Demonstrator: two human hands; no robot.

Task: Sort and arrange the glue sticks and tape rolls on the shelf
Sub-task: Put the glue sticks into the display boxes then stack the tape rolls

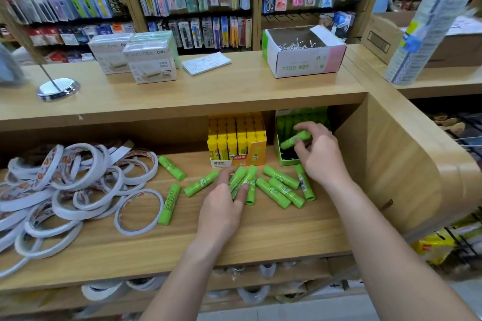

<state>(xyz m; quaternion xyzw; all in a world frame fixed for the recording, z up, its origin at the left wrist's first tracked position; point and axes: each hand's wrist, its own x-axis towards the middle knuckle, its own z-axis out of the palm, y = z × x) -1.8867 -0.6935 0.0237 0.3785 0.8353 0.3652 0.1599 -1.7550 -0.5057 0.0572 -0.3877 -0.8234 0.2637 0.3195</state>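
Several green glue sticks [280,188] lie loose on the wooden shelf [234,237]. My right hand [319,154] pinches one green glue stick [296,139] over the open green box [287,157], where more green sticks stand at the back. My left hand [221,206] grips two green glue sticks [242,180] lying on the shelf. A yellow box [237,138] full of upright yellow glue sticks stands left of the green box. A heap of white tape rolls [73,185] covers the shelf's left part.
The counter top [182,94] above carries white boxes [148,60], a notepad [206,63], an open box of clips [303,51] and a chrome stand base [58,89]. The shelf's wooden side wall [386,159] closes the right. More tape rolls sit on the shelf below.
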